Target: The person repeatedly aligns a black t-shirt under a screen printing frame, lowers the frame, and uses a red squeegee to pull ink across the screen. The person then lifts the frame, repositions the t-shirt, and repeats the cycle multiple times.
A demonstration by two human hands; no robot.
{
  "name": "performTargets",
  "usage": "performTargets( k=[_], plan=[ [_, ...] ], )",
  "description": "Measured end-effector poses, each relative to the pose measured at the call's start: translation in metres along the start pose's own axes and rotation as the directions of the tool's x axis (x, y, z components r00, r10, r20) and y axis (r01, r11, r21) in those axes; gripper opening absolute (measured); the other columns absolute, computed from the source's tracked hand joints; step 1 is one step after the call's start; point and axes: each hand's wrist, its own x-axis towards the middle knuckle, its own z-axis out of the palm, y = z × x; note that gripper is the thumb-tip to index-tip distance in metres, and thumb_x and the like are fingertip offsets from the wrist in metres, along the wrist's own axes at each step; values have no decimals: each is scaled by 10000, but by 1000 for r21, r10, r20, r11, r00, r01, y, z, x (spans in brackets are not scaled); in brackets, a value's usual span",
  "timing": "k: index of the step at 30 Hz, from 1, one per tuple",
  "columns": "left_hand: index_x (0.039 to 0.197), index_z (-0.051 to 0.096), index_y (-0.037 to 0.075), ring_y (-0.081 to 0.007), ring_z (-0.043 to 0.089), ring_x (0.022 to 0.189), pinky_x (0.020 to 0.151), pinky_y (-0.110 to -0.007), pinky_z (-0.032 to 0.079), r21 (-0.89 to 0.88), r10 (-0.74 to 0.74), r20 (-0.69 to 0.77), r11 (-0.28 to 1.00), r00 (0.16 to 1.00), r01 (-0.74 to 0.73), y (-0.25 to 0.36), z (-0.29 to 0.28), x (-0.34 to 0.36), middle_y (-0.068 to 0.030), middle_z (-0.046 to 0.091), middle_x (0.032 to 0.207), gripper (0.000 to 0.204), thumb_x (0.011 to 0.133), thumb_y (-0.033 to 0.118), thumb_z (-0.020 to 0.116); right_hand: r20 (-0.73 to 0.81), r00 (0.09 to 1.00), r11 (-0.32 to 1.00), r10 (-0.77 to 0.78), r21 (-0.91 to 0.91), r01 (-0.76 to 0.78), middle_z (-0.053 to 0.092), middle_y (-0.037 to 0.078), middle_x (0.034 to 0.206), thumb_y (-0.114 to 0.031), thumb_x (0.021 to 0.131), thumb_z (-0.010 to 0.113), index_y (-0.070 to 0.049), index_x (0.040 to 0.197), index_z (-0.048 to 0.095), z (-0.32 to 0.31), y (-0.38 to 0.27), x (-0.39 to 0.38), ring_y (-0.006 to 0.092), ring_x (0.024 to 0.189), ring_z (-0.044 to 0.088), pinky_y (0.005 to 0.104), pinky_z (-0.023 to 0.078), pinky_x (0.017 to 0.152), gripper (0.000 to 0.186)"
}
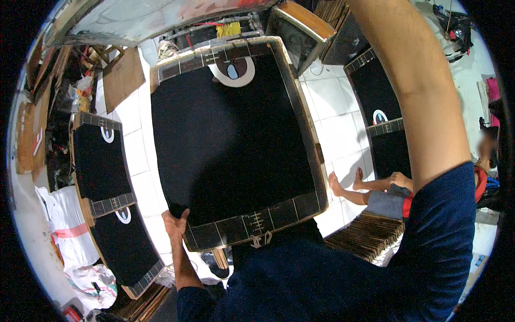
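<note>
A large board (319, 182) with a worn, marked frame lies in front of me, covered by black fabric (241, 139). Near its top is a white oval design (232, 80) with a dark centre and pale blue shape. My left hand (176, 220) grips the board's lower-left corner, thumb on top and fingers at the side. A shadow falls across the middle of the fabric. My right arm rises along the right of the view; its hand is out of sight beyond the top edge.
Two similar black boards (99, 161) line the left and more (370, 86) the right. A seated person's bare legs (354, 196) reach toward the tiled floor (338, 134) on the right. Cardboard stacks (365, 236), white sacks (72, 225) and a wooden-topped cabinet (300, 27) surround them.
</note>
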Motion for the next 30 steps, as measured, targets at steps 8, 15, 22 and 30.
performTargets(
  k=[8,15,22,30],
  plan=[
    [1404,492,-136,-445,552,1305,1116,-465,452,66,144,-145,989,979,-136,106,-28,62,-323,570,1381,1002,723,458,926,13,1000,1000,-21,-9,21,670,284,1267,-585,881,517,-37,1193,738,0,0,8,436,1223,639,498,502,1044,668],
    [1627,285,296,-486,193,1538,1062,-820,304,189,389,63,900,919,-394,392,9,195,-232,203,1678,1124,722,662,841,9,1000,1000,-23,11,23,662,294,1275,-595,898,495,-16,1197,728,-1,-6,20,443,1221,637,500,491,1055,692],
    [1661,93,388,-524,-52,1557,1054,-891,179,279,211,287,915,934,-292,555,75,307,-214,-108,1718,1313,649,671,880,25,980,974,-198,-110,199,642,266,1335,-502,934,449,-38,1299,674,11,1,64,427,1237,632,501,490,1048,631],
    [1659,-50,362,-561,-111,1533,1051,-901,140,404,35,448,883,893,-237,574,100,340,-225,-202,1697,1485,585,642,937,32,923,893,-383,-241,379,659,271,1303,-426,943,488,-75,1262,704,29,8,126,413,1215,645,493,489,1034,521]
  ],
)
